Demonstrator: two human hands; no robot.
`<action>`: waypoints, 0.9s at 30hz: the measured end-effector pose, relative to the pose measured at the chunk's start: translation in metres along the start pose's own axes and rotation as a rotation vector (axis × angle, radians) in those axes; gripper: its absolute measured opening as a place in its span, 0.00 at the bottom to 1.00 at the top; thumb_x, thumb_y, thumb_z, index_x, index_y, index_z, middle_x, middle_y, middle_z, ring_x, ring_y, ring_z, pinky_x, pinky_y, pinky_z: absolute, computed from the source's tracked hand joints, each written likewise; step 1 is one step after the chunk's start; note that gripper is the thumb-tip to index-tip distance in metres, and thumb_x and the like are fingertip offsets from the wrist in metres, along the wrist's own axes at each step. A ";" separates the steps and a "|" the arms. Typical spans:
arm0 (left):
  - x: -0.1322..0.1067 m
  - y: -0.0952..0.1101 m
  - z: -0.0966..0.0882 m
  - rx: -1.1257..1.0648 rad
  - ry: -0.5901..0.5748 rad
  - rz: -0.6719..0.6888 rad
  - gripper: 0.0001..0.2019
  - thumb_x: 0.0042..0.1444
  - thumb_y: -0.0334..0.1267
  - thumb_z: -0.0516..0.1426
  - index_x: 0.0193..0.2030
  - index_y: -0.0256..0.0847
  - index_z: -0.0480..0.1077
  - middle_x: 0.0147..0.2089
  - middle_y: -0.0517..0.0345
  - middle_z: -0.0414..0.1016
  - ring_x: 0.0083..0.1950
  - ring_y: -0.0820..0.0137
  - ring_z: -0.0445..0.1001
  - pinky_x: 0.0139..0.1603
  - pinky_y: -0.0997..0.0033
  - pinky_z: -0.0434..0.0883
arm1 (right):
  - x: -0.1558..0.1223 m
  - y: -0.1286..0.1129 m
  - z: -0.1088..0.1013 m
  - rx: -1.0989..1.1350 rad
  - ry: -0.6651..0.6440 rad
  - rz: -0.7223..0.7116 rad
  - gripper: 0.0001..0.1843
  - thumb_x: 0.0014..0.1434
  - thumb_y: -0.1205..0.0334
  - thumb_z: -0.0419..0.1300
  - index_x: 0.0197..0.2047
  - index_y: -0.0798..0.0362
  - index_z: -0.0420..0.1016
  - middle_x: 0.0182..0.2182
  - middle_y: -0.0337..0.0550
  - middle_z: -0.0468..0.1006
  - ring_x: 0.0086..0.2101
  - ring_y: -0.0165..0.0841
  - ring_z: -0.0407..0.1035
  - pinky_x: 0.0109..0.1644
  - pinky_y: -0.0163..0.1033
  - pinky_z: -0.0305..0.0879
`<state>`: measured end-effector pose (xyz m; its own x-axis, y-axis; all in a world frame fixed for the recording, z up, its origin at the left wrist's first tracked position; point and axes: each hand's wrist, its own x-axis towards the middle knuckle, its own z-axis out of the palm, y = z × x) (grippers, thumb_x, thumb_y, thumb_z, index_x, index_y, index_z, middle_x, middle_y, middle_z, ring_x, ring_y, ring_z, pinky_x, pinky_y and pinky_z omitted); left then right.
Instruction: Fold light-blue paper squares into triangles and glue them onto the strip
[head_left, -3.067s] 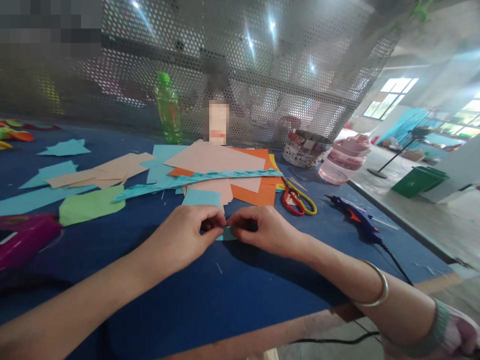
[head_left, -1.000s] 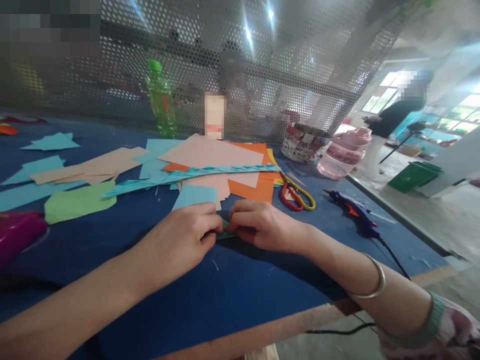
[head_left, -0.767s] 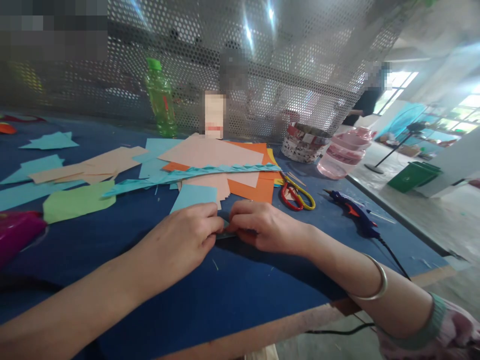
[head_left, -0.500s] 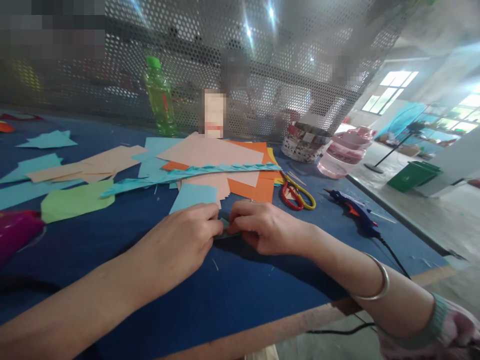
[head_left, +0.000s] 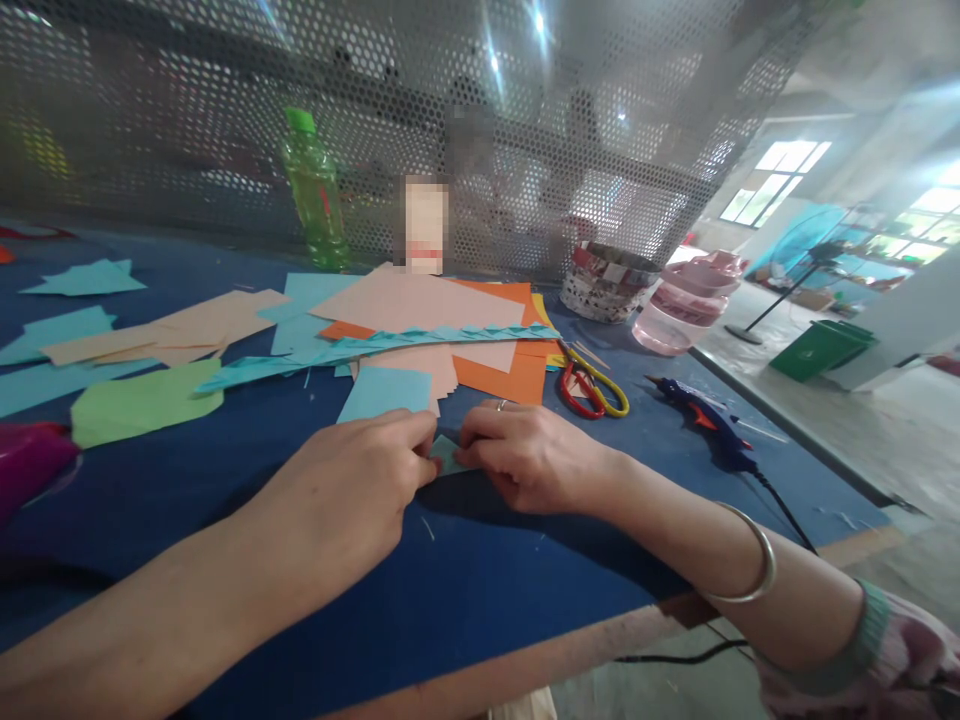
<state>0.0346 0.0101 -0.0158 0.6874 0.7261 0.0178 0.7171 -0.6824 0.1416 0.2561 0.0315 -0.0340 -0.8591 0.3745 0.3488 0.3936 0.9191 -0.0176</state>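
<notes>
Between my two hands, close to the table surface, is a small piece of light blue paper (head_left: 448,456). My left hand (head_left: 382,465) pinches its left end with the fingers curled. On the other end, my right hand (head_left: 525,450) is closed, its fingertips pressed on the paper. Much of the piece is hidden under the fingers. Just beyond my left hand lies a blue paper square (head_left: 386,391). Behind both hands a long strip of overlapping folded blue paper (head_left: 390,347) stretches across a pile of pink paper (head_left: 416,300) and orange paper (head_left: 502,380).
Red-and-yellow scissors (head_left: 592,388) and a blue glue gun (head_left: 705,420) with its cord lie to the right. A pink water bottle (head_left: 686,305), a woven basket (head_left: 609,283) and a green bottle (head_left: 315,195) stand behind. Green paper (head_left: 146,403) lies left.
My hands have drawn slightly apart, and more of the small blue paper shows between them. The view has shifted a little; the other things stay in place.
</notes>
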 end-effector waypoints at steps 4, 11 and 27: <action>-0.001 0.003 -0.002 0.008 0.027 -0.015 0.20 0.52 0.20 0.46 0.33 0.44 0.77 0.36 0.55 0.74 0.36 0.62 0.73 0.35 0.63 0.64 | 0.001 -0.001 0.000 0.002 0.011 0.008 0.13 0.55 0.79 0.51 0.33 0.59 0.75 0.34 0.49 0.75 0.33 0.32 0.68 0.36 0.36 0.68; -0.003 0.005 -0.002 0.031 0.072 -0.017 0.20 0.53 0.20 0.47 0.36 0.44 0.76 0.36 0.55 0.75 0.35 0.63 0.74 0.35 0.63 0.66 | 0.001 -0.002 -0.001 0.044 0.032 0.013 0.13 0.53 0.80 0.51 0.32 0.58 0.74 0.34 0.49 0.75 0.32 0.31 0.67 0.35 0.35 0.67; -0.001 0.008 -0.001 0.145 0.017 0.034 0.16 0.51 0.19 0.48 0.29 0.40 0.73 0.35 0.51 0.76 0.42 0.57 0.72 0.40 0.56 0.71 | 0.002 -0.003 0.000 0.032 0.033 0.034 0.12 0.53 0.80 0.51 0.30 0.57 0.73 0.33 0.47 0.74 0.30 0.31 0.65 0.33 0.35 0.64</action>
<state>0.0396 0.0043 -0.0138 0.7103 0.7029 0.0370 0.7035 -0.7107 -0.0038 0.2536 0.0292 -0.0332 -0.8341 0.4018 0.3779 0.4111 0.9096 -0.0597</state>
